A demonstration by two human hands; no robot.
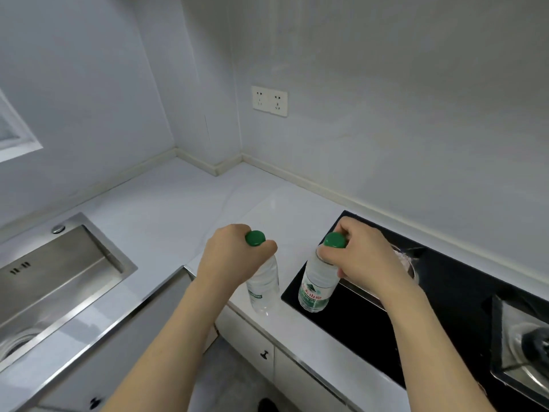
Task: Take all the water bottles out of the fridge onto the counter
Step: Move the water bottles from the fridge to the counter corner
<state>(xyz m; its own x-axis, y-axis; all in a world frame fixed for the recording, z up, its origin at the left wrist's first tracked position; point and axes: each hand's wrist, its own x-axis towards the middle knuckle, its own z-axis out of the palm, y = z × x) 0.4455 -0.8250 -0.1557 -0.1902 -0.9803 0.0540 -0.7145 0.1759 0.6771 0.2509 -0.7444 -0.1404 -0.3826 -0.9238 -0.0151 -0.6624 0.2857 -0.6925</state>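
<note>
Two clear water bottles with green caps are in front of me, one in each hand. My left hand (233, 257) grips the neck of the left bottle (264, 288), whose base is at the white counter (184, 203) near its front edge. My right hand (361, 258) holds the neck of the right bottle (315, 288), which has a green and white label; its base is over the near left corner of the black cooktop (371, 319). Whether either base touches the surface is unclear. The fridge is out of view.
A steel sink (56, 272) is set into the counter at the left. The cooktop has a burner (531, 346) at the far right. A double wall socket (269, 101) is above the corner. White cabinet doors with dark knobs (265, 355) are below the counter.
</note>
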